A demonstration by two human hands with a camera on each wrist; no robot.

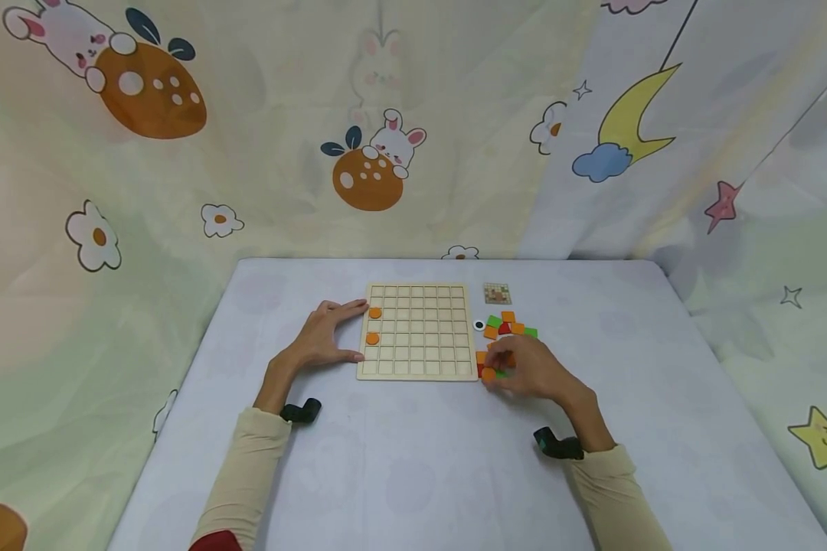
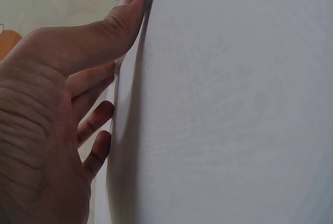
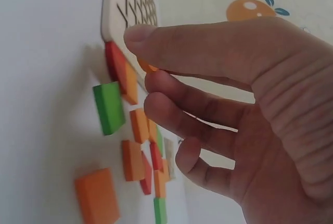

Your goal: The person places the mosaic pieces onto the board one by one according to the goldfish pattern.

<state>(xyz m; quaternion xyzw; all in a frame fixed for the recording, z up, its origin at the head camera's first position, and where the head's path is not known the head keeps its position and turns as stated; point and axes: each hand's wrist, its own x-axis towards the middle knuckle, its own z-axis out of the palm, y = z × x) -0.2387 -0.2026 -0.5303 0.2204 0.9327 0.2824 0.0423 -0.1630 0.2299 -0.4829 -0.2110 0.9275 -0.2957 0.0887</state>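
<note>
A square wooden grid board (image 1: 420, 370) lies on the table, with one orange disc (image 1: 375, 313) near its upper left and another orange disc (image 1: 373, 338) lower in the same column. My left hand (image 1: 322, 337) touches the board's left edge, thumb and fingers spread apart. Just off the board's lower right corner, my right hand (image 1: 532, 366) pinches an orange round piece (image 3: 144, 64) between thumb and index finger. Under and beside that hand are loose flat pieces, among them a green block (image 3: 109, 108) and an orange block (image 3: 97, 196).
To the right of the board lie several orange, red and green pieces (image 1: 508, 316). A white disc with a black ring (image 1: 478, 325) sits close to the board's right edge. Behind them is a small patterned card (image 1: 497, 294). The white-covered table (image 1: 413, 474) meets a printed curtain at the back.
</note>
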